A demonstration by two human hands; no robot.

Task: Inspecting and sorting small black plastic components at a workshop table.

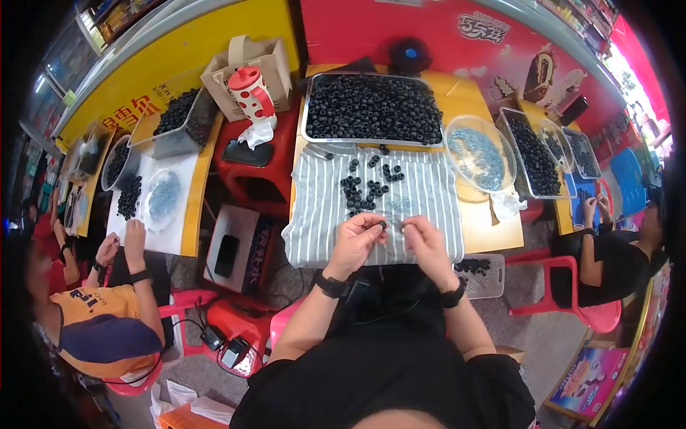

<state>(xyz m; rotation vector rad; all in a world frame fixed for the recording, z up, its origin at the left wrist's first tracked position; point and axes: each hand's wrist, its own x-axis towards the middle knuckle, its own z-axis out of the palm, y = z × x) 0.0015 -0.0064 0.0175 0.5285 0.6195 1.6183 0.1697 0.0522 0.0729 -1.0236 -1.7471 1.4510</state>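
My left hand point(354, 243) pinches a small round black piece point(382, 224) between thumb and fingertips, above the near part of a grey-and-white striped cloth point(314, 214). Just to its right, my right hand point(431, 247) is closed with thumb and forefinger together; anything in them is too small to make out. Beyond the hands lie several loose black ring-like pieces point(374, 189) and a little heap of tiny clear bits point(400, 205). At the cloth's far edge stands a clear tray point(306, 118) full of black pieces point(371, 107). A round clear dish point(512, 161) of bluish bits point(477, 159) sits to the right.
A red stool point(243, 175) on the left bears a phone point(247, 152), a spotted cup point(251, 100) and a paper bag point(279, 71). People work at side tables, one in an orange-and-navy shirt point(107, 329), another in black point(614, 264). A white basket point(493, 287) stands below right.
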